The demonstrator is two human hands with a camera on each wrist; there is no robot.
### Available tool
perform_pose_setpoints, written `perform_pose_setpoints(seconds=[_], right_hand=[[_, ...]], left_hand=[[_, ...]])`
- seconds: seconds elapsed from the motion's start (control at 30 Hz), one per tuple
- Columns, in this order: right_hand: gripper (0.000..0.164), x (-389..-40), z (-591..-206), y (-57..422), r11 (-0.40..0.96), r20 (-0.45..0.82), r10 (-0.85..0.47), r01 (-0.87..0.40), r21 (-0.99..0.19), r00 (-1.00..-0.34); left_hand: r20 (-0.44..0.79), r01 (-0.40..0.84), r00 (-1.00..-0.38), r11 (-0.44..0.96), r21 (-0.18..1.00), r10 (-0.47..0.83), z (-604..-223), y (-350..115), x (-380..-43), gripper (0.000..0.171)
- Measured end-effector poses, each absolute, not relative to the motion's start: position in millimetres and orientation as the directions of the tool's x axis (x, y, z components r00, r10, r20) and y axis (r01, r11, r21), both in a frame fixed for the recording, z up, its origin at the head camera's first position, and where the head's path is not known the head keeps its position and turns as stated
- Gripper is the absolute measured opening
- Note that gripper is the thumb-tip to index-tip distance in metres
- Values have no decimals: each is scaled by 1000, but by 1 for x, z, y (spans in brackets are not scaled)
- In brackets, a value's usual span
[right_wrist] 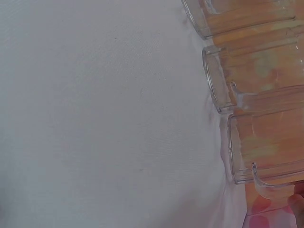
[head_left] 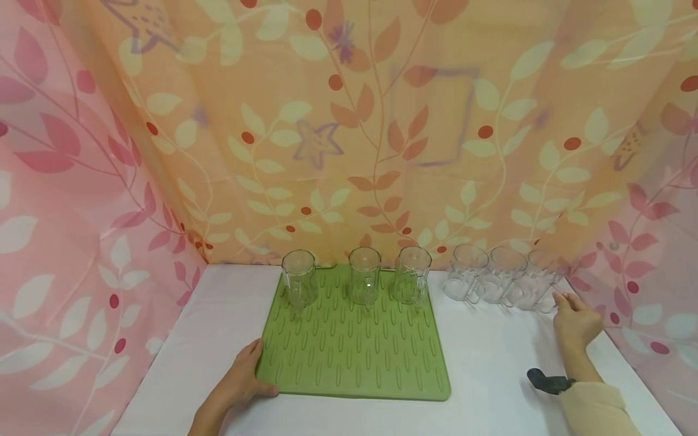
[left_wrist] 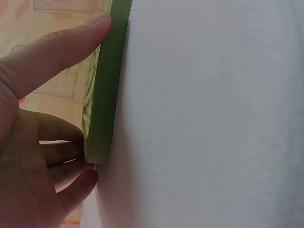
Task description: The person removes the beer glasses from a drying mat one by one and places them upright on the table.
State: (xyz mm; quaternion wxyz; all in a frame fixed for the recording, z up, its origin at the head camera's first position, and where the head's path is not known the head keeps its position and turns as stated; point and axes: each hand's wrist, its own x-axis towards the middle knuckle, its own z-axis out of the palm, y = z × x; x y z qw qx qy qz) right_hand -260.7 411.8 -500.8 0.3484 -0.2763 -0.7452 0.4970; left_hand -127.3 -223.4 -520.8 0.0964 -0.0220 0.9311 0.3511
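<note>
My left hand (head_left: 240,378) lies at the near left corner of a green ridged mat (head_left: 354,357). Its thumb lies along the front edge and the fingers touch the left side; the left wrist view shows the thumb (left_wrist: 71,52) extended against the mat's edge (left_wrist: 107,95). On the far right, my right hand (head_left: 577,321) pinches the handle of the end clear glass mug (head_left: 537,281). That mug (right_wrist: 266,147) stands upright on the table. In the right wrist view, only a bit of the fingers (right_wrist: 298,204) shows by the handle.
Two more glass mugs stand close beside it, the middle one (head_left: 503,278) and the left one (head_left: 466,275). Along the mat's back edge stand three others: a left mug (head_left: 300,281), a middle mug (head_left: 364,278) and a right mug (head_left: 412,278). Patterned curtains (head_left: 354,181) border the white table (head_left: 485,375).
</note>
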Motion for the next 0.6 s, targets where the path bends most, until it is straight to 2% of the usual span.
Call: perform_pose_setpoints(seconds=[0.23, 0.47, 0.6], right_hand=[[37, -261, -505, 412, 372, 255, 758, 76, -925, -600], [41, -260, -507, 408, 319, 230, 768, 45, -947, -597], [40, -259, -507, 408, 357, 259, 745, 41, -933, -614]], left_hand=[[-193, -105, -981, 766, 634, 25, -520, -223, -128, 125], [-202, -105, -979, 762, 639, 34, -519, -224, -127, 124], [-202, -100, -979, 762, 640, 41, -519, -225, -127, 123]])
